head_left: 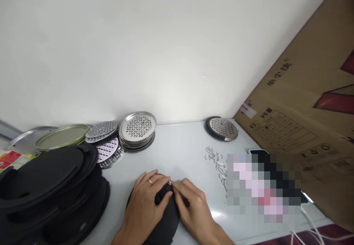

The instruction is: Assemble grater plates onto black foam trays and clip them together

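My left hand (148, 200), a ring on one finger, lies over a round black plastic piece (172, 219) at the front of the table. Its thumb and fingers close around the piece's far edge, beside a dark slot. My right hand (192, 206) pinches at that same edge from the right. A small shiny metal bit (169, 182) shows between the fingertips of both hands. Most of it is hidden, so its kind cannot be made out. The palm of my left hand covers much of the black piece.
Black plastic discs (52, 175) are piled at the left. Behind them stand stacked round metal grater plates (138, 127). A black-rimmed grater (222, 128) lies by the wall. Small wire rings (212, 153) and wire hooks (221, 171) lie right of centre. A cardboard box (298, 127) borders the right side.
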{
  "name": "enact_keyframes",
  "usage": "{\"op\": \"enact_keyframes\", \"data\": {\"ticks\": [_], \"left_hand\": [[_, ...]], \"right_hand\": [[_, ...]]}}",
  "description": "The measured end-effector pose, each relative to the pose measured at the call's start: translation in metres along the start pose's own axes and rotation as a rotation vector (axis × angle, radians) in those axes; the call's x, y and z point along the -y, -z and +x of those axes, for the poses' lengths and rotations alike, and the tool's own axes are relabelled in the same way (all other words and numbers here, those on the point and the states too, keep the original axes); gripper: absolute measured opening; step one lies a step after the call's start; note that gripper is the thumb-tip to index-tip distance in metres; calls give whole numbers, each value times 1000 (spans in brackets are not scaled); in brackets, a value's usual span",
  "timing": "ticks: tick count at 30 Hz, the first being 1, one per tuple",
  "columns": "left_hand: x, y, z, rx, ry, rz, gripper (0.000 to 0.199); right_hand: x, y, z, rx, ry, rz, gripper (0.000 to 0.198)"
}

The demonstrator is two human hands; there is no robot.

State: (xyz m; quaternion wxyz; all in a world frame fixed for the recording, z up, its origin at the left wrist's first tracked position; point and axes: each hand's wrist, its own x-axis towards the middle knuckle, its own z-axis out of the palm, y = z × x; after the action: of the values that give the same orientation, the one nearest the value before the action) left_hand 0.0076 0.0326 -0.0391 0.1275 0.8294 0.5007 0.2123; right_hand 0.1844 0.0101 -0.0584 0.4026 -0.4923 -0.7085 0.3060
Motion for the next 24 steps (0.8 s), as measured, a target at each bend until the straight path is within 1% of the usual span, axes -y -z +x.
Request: {"op": "enact_keyframes", "data": {"ticks": [6, 11, 15, 20, 24], "left_hand": [[0, -3, -3, -54, -50, 46, 35], [0, -3, -3, -55, -71, 42, 33], [-1, -2, -2, -53, -83, 50, 31], [-4, 1, 0, -44, -101, 34, 30], [-6, 3, 1, -39, -63, -4, 27]], "right_hand": [[-1, -3, -1, -4, 23, -69, 27], [-2, -4, -4, -20, 57, -129, 26], [-2, -4, -5, -17, 100, -159, 28], [-3, -5, -6, -18, 119, -163, 33], [-5, -6, -8, -53, 102, -102, 33]]}}
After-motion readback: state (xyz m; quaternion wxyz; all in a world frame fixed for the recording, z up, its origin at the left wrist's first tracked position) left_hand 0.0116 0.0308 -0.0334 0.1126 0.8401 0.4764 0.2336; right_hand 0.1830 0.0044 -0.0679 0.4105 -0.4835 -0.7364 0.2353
